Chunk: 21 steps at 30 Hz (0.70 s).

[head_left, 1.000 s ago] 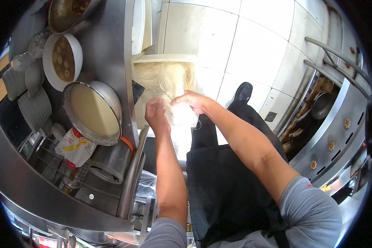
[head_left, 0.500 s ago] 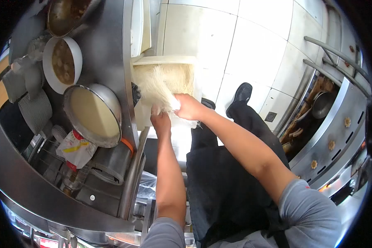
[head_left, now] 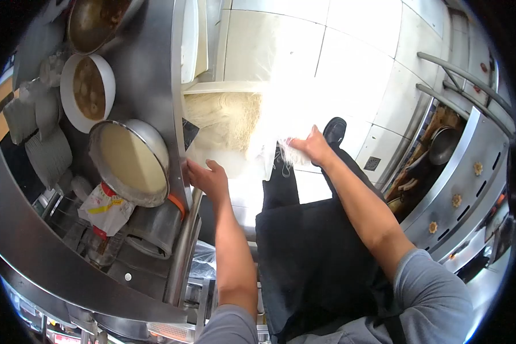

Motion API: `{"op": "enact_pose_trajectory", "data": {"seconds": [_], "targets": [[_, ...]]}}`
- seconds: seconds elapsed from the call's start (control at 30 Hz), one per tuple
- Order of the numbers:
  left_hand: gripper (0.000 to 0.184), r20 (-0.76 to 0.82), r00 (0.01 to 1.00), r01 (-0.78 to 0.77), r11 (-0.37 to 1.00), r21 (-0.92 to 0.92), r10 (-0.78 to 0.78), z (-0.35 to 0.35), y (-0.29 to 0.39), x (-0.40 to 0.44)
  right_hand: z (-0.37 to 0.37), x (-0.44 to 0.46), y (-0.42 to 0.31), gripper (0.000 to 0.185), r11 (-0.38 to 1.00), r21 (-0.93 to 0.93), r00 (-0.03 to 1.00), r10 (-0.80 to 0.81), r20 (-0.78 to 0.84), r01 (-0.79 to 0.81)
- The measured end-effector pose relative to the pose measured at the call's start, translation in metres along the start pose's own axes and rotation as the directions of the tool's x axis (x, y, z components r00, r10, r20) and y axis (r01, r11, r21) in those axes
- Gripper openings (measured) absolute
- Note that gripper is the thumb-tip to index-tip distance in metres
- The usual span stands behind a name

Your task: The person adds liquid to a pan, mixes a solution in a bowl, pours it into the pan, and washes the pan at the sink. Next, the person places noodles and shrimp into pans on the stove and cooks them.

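Observation:
My right hand (head_left: pixel 313 145) is closed around a bundle of thin pale noodles (head_left: pixel 292 155), with loose strands dangling below it. Glare washes out much of the bundle, which is over the floor just right of a white bin (head_left: pixel 221 87). More dry thin noodles (head_left: pixel 223 114) lie inside that bin, beside the steel counter. My left hand (head_left: pixel 211 179) is at the bin's near left corner by the counter edge, thumb apart from the fingers and nothing in it. Whether its fingertips touch the edge I cannot tell.
On the steel counter (head_left: pixel 146 74) stand a metal pot of pale liquid (head_left: pixel 129 157), a white bowl of brown broth (head_left: pixel 89 89) and a printed packet (head_left: pixel 106 209). A cooking range (head_left: pixel 461 183) with a wok (head_left: pixel 443 146) is at right. White tiles (head_left: pixel 355 51) cover the floor.
My right hand has carried the noodle bundle rightward out of the bin. The left hand has let go of the noodles and moved left and down toward the counter edge.

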<state>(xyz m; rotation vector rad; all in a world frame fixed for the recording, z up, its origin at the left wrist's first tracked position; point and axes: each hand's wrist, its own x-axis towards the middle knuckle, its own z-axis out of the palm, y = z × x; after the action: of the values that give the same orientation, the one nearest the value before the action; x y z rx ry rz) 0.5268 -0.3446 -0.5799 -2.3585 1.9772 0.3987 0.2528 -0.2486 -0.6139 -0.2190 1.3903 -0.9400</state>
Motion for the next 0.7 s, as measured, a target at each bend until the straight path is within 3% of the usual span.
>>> {"op": "enact_pose_trajectory", "data": {"seconds": [0.03,0.13,0.2,0.27,0.3,0.37,0.4,0.47,0.5,0.53,0.57,0.6,0.67,0.7], "targets": [[0.069,0.001,1.000,-0.004,1.000,-0.003,0.004,0.003,-0.001,0.002,0.009,-0.007,-0.012,0.039,0.982,-0.182,0.994,0.025,-0.108,-0.044],[0.074,0.038,0.999,-0.008,1.000,-0.006,0.008,0.005,-0.006,0.007,0.016,-0.004,-0.003,0.040,1.000,-0.030,1.000,-0.001,-0.002,0.001],[0.074,0.061,0.996,-0.069,0.997,-0.046,0.072,-0.001,-0.009,0.006,0.025,-0.002,0.001,0.044,0.999,-0.048,0.999,-0.009,0.043,0.011],[0.073,0.097,0.994,-0.042,0.992,-0.119,0.053,-0.009,-0.007,0.010,0.047,0.010,-0.009,0.050,0.973,-0.230,0.991,-0.010,-0.134,-0.021],[0.073,0.141,0.989,-0.009,0.982,-0.187,0.036,-0.013,-0.005,0.011,0.055,0.016,-0.027,0.053,0.986,-0.164,1.000,0.011,-0.002,-0.011],[0.072,0.155,0.988,0.006,0.988,-0.155,0.019,-0.010,-0.009,0.008,0.079,0.042,-0.047,0.051,0.982,-0.164,0.980,0.116,0.164,-0.089],[0.071,0.168,0.986,0.031,0.992,-0.126,-0.009,-0.007,-0.010,0.009,0.093,0.060,-0.047,0.051,0.984,-0.164,0.981,0.097,0.169,-0.069],[0.071,0.197,0.980,0.055,0.983,-0.175,-0.019,-0.013,-0.005,0.010,0.115,0.090,-0.025,0.046,0.975,0.191,0.943,0.044,0.331,-0.113],[0.070,0.249,0.968,0.086,0.973,-0.214,-0.031,-0.021,-0.004,0.008,0.113,0.090,-0.024,0.046,0.975,0.198,0.945,0.032,0.324,-0.101],[0.070,0.246,0.969,0.072,0.973,-0.220,-0.016,-0.025,-0.006,0.003,0.108,0.087,-0.028,0.042,0.935,0.298,0.922,0.067,0.381,-0.190],[0.069,0.184,0.982,-0.019,0.987,-0.160,0.049,-0.024,-0.007,-0.004,0.099,0.082,-0.041,0.038,0.882,0.383,0.896,0.089,0.435,-0.274],[0.068,0.124,0.984,-0.114,0.987,-0.112,0.128,-0.025,0.003,-0.012,0.084,0.069,-0.063,0.038,0.893,0.382,0.910,0.069,0.408,-0.239],[0.069,0.276,0.953,-0.077,0.982,-0.173,0.124,-0.048,0.040,-0.037,0.045,0.018,-0.116,0.030,0.746,0.602,0.905,0.000,0.425,-0.283],[0.070,0.313,0.927,-0.152,0.969,-0.193,0.208,-0.058,0.056,-0.047,0.022,-0.004,-0.138,0.029,0.738,0.601,0.896,0.009,0.444,-0.306]]}}
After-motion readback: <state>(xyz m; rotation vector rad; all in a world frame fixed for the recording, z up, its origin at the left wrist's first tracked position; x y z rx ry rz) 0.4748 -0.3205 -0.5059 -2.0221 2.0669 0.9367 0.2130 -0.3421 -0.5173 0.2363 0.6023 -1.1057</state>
